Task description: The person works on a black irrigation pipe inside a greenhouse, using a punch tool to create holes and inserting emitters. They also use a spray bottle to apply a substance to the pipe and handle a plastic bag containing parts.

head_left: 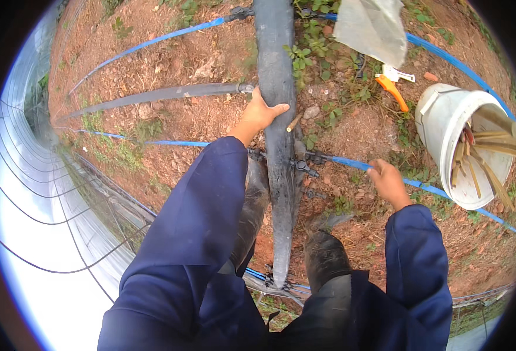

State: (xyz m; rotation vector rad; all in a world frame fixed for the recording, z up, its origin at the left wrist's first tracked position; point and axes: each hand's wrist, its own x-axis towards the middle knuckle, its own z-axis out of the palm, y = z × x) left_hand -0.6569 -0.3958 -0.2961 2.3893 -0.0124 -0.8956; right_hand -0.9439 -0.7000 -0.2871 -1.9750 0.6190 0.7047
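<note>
A wide, flattened black hose runs from the top of the view down between my legs. My left hand grips its left edge, the thumb lying across the top and the other fingers hidden behind. Beside the thumb, a short wooden stick juts up at the hose's right edge. Over a thin blue hose on the right, my right hand is curled, its fingertips bent together. What those fingers hold, if anything, is hidden. Black valve fittings join the blue hose to the black one.
A tilted white bucket with wooden sticks stands at right. Above it lie an orange-and-white hand tool and a translucent plastic bag. My dark boots flank the hose. Reddish soil carries weeds; plastic sheeting rises at left.
</note>
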